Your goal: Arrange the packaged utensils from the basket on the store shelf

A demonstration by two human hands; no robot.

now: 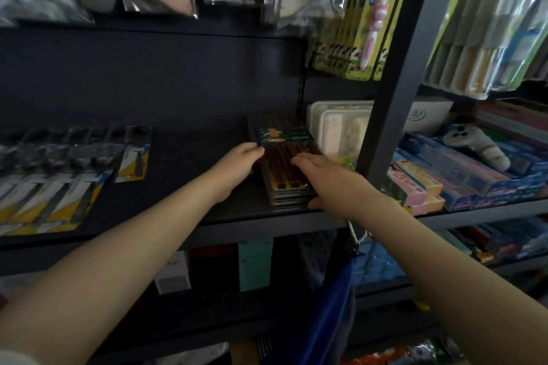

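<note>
A stack of several flat chopstick packs (281,163), brown sticks under a green label, lies on the dark shelf (184,157) near its right end. My left hand (241,164) holds the stack's left edge, thumb on top. My right hand (329,181) lies over the stack's right side, fingers straight on the top pack and thumb against the front corner. The basket is not in view.
Packaged knives on yellow cards (59,175) lie at the shelf's left. White plastic boxes (338,130) sit right behind the stack. A grey upright post (394,92) borders the right side, with boxed goods (462,175) beyond. Hanging packs fill the rail above. A blue bag (335,299) hangs below.
</note>
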